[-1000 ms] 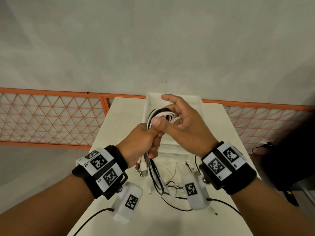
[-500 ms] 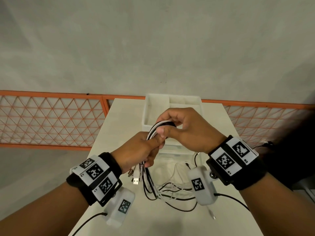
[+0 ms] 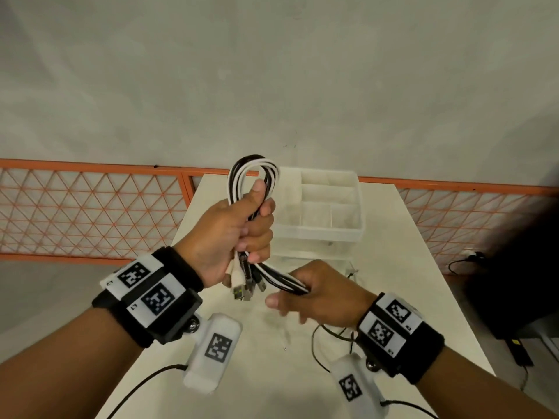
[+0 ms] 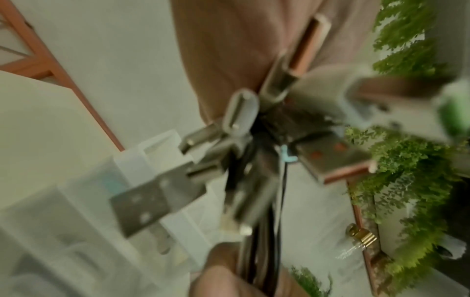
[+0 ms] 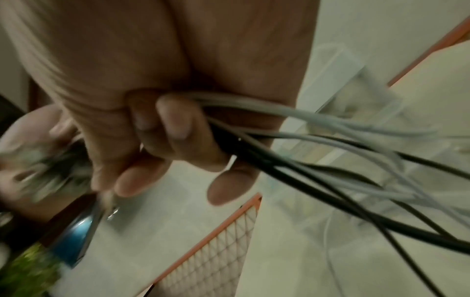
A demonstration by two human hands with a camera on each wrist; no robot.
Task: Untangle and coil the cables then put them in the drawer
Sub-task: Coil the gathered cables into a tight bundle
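Observation:
A bundle of black and white cables [image 3: 253,173] stands as a folded loop above my left hand [image 3: 257,228], which grips it in a fist over the table. Several USB plugs [image 3: 244,286] hang below that fist; the left wrist view shows the plugs [image 4: 254,152] close up and blurred. My right hand [image 3: 292,299] is lower and to the right, its fingers [image 5: 172,128] curled round the trailing strands [image 5: 318,166]. The white translucent drawer [image 3: 320,234], with empty compartments, sits behind the hands.
The white table [image 3: 408,267] ends at the right, with dark gear on the floor beyond. Thin loose cables [image 3: 332,332] lie on the table under my right wrist. An orange mesh fence [image 3: 90,207] runs behind the table.
My left hand has risen and moved left with the looped bundle. My right hand has left the top of the loop and dropped to grip the trailing strands below.

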